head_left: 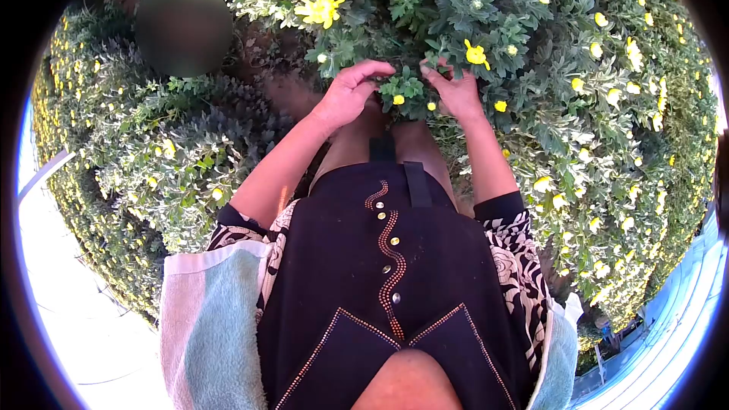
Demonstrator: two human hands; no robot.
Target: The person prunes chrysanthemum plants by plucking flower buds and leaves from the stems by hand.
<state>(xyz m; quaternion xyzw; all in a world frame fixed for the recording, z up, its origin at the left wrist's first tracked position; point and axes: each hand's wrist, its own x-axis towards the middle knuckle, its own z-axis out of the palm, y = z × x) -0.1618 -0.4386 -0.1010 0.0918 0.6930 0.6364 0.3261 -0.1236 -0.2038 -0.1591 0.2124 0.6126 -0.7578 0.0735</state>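
Observation:
My left hand reaches into a chrysanthemum plant from the left, one digit stretched toward a leafy shoot and a gap left below it. Nothing shows in that hand; its other fingertips are partly hidden. On the shoot's right side, my right hand has its fingers curled together among the leaves. Foliage hides whatever they may pinch. Small yellow buds sit low on the shoot, between the two hands. Just above the right hand is an open yellow flower.
Chrysanthemum bushes with yellow blooms surround me, including a large flower ahead. Bare soil shows left of my hands. A towel hangs by my left arm. A blurred round patch covers part of the upper left.

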